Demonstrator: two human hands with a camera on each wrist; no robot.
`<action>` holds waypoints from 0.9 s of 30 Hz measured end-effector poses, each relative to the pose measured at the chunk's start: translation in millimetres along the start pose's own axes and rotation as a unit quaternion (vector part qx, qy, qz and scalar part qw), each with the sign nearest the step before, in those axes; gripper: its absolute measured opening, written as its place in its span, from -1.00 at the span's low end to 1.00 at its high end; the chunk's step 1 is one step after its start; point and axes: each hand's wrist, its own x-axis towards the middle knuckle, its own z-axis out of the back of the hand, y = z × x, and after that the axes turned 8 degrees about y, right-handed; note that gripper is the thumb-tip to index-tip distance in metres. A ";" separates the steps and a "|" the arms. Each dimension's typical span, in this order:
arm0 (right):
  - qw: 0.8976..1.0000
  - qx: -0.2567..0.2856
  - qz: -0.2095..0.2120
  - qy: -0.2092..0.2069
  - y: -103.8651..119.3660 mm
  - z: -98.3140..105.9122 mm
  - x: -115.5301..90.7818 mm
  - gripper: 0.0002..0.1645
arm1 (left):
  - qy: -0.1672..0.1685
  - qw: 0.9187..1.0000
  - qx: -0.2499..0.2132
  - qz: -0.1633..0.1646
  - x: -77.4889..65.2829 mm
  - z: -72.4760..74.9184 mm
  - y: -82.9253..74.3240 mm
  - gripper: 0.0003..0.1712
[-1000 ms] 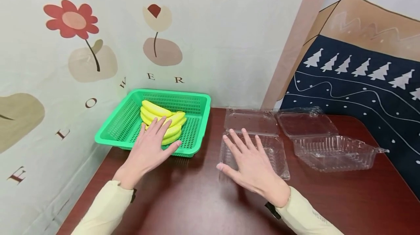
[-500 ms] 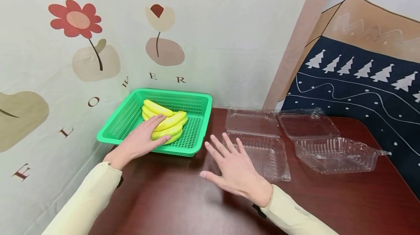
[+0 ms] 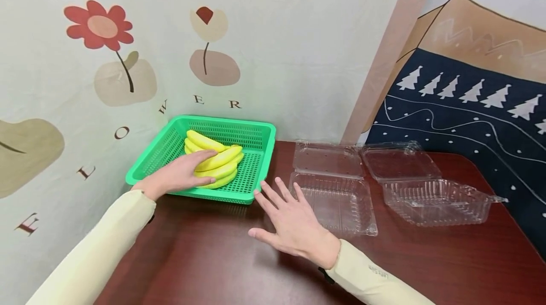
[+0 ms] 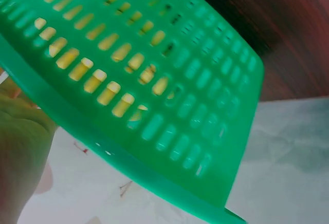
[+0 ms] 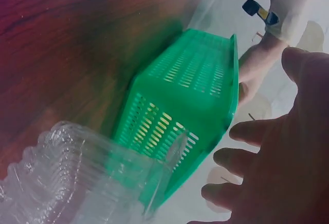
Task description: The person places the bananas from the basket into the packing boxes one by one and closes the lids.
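Yellow bananas (image 3: 219,159) lie in bunches inside a green perforated basket (image 3: 266,153) at the left of the head view. Over the basket's near rim reaches my left hand (image 3: 181,172), its thumb and fingers spread apart right at the left side of the bananas; part of the fruit is hidden behind it. My right hand (image 3: 294,222) hovers with fingers spread, palm down, between the basket and a clear plastic clamshell box (image 3: 345,205) whose lid lies back. In the left wrist view, yellow shows through the slots of the basket wall (image 4: 169,126).
A second clear clamshell box (image 3: 439,201), also with its lid folded back, stands to the right on the dark red-brown table (image 3: 409,262). A printed cloth (image 3: 298,58) with flowers and letters hangs behind the basket. A navy tree-patterned cloth (image 3: 460,120) borders the right side.
My left hand has drawn left and turned sideways over the bananas. My right hand has moved left, away from the nearer clamshell box. The basket and boxes stay put.
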 end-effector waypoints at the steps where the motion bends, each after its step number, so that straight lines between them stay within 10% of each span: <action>1: 1.000 -0.003 0.001 0.002 0.5 -0.6 0.2 0.03 | 0.004 1.000 0.002 0.000 1.3 0.3 2.2 -0.10; 27: 1.000 -0.028 0.001 -0.012 1.3 -9.1 1.9 0.03 | 0.051 0.998 0.034 -0.018 32.2 -5.4 24.3 0.01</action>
